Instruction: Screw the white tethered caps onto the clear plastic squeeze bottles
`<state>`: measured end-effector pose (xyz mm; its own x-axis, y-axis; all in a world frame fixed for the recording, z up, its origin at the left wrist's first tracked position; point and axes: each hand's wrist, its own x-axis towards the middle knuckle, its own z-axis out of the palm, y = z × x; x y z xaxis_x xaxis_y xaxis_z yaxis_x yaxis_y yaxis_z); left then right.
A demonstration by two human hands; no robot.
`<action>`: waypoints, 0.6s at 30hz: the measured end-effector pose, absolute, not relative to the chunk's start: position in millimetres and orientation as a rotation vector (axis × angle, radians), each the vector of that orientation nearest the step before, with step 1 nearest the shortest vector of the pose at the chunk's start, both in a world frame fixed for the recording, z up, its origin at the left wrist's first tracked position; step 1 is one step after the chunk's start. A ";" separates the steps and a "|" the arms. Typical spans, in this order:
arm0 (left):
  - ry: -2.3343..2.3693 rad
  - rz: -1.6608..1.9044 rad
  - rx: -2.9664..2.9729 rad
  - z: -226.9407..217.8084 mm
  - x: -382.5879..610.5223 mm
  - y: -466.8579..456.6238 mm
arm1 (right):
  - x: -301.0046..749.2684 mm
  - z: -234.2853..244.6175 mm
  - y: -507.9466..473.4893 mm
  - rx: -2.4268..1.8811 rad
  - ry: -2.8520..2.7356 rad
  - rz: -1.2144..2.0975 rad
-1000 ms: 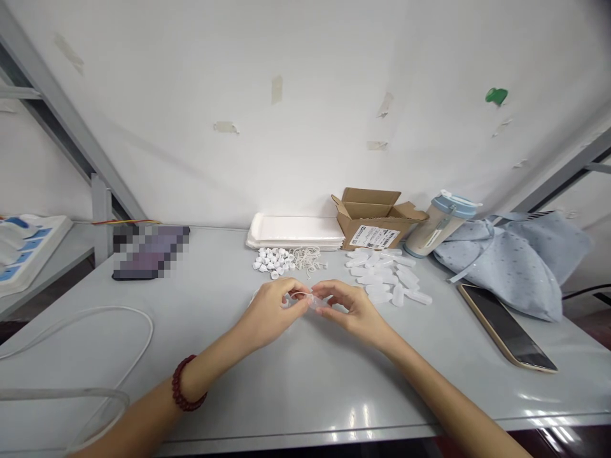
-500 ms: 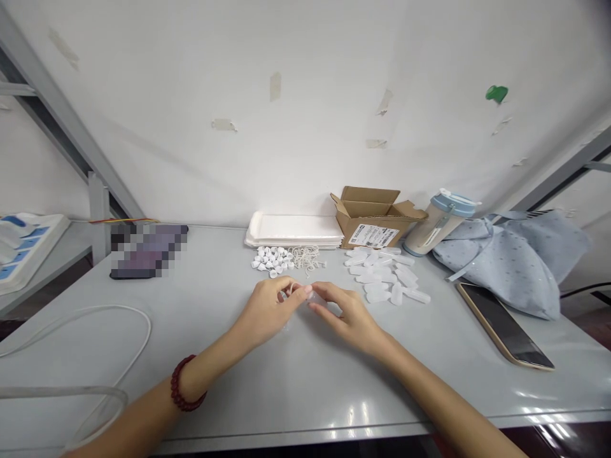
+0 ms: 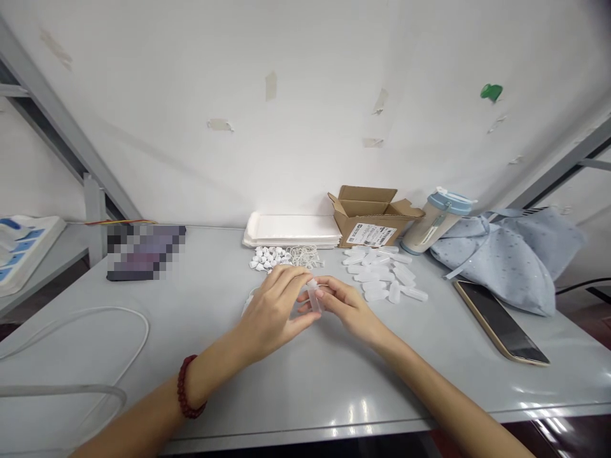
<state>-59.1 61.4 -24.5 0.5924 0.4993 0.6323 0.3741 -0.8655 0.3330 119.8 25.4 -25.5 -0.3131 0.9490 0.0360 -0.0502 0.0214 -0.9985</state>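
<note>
My two hands meet over the middle of the grey table (image 3: 305,375). A small clear plastic vial (image 3: 314,295) stands upright in the fingers of my right hand (image 3: 347,308). My left hand (image 3: 275,310), with a red bead bracelet on its wrist, curls its fingers over the vial's top. Behind the hands lie a heap of small white caps (image 3: 268,257), a tangle of thin white loops (image 3: 305,256) and a pile of clear vials (image 3: 382,273).
A stack of white trays (image 3: 291,230) and an open cardboard box (image 3: 370,216) stand by the wall. A tumbler (image 3: 436,219), a light blue cloth bag (image 3: 506,261) and a phone (image 3: 499,321) lie at right. A clear tube (image 3: 95,356) loops at left.
My hands have drawn a little closer to the heaps. The vial has turned from lying between the fingertips to standing upright, and my left fingers have closed over its top.
</note>
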 end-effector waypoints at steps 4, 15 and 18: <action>0.709 1.047 2.781 -24.2 -58.7 61.0 | 120.4 -30.5 27.7 -0.939 -1.345 1.523; 0.760 1.017 2.787 -25.6 -60.4 60.9 | 118.1 -29.4 26.0 -1.183 -1.601 1.064; 0.774 0.925 2.761 -22.9 -63.4 63.0 | 117.6 -30.6 26.0 -1.262 -1.695 0.899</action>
<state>-63.4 63.0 -22.9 0.6808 0.5081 0.5276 0.4295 -0.8604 0.2745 117.6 26.0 -30.6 -0.1617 0.9675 0.1944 0.3820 0.2430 -0.8917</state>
